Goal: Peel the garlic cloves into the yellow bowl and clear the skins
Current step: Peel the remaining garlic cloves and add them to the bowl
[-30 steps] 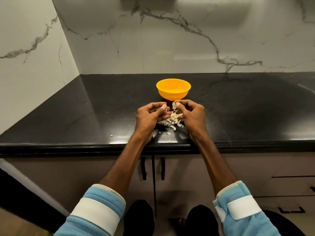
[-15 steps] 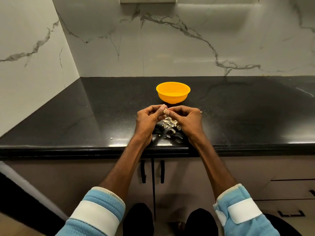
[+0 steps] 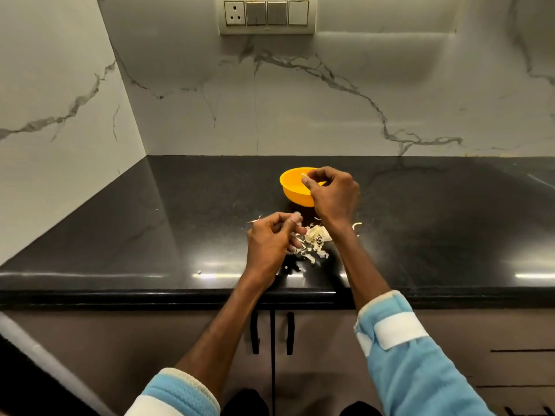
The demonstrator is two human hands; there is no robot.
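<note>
Clove (image 3: 304, 175) is pinched by right hand (image 3: 333, 195) over yellow bowl (image 3: 292, 192); left hand (image 3: 268, 244) curled, contents cannot be told. Skins (image 3: 315, 238) near desk (image 3: 144, 235) front edge not yet cleared.

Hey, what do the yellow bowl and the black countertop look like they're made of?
The yellow bowl looks like plastic: uniform bright colour, thin rim, soft satin sheen. The countertop looks like polished dark stone, likely granite: fine speckle and mirror-like light streaks near its front edge. An engineered slab can't be ruled out.
</note>
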